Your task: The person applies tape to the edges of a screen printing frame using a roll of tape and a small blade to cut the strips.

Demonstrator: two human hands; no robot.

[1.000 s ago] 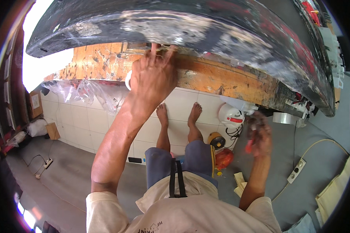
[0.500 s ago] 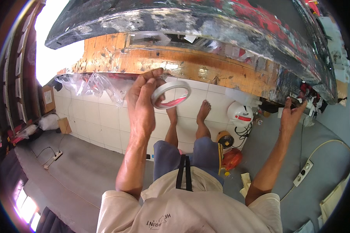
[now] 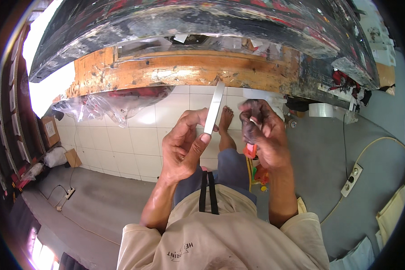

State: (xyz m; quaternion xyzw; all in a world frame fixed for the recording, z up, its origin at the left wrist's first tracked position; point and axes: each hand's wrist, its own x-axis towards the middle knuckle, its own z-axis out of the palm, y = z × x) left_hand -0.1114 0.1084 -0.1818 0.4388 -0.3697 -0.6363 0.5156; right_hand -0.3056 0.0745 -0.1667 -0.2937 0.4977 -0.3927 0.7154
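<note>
A roll of white tape [image 3: 214, 108] is turned edge-on in my left hand [image 3: 184, 146], with the thumb on its near rim and the fingers behind it. To its right, apart from the roll, my right hand [image 3: 265, 135] is raised with curled, dark-smudged fingers. From beneath them sticks out the red-orange end of a small tool [image 3: 250, 150]; the fingers hide the rest, so its exact kind does not show. Both hands are over my lap, just short of the wooden ledge [image 3: 180, 69].
Beyond the ledge rises a paint-stained dark bench [image 3: 198, 29]. Clear plastic sheeting [image 3: 108, 105] hangs under its left part. A wide clear tape roll [image 3: 321, 110] is at the right end. A power strip [image 3: 352, 180] lies on the grey surface at right.
My right hand has come from the bench's right end to beside my left hand, now with the red-orange tool. My left hand has moved right and lower, turning the tape roll edge-on.
</note>
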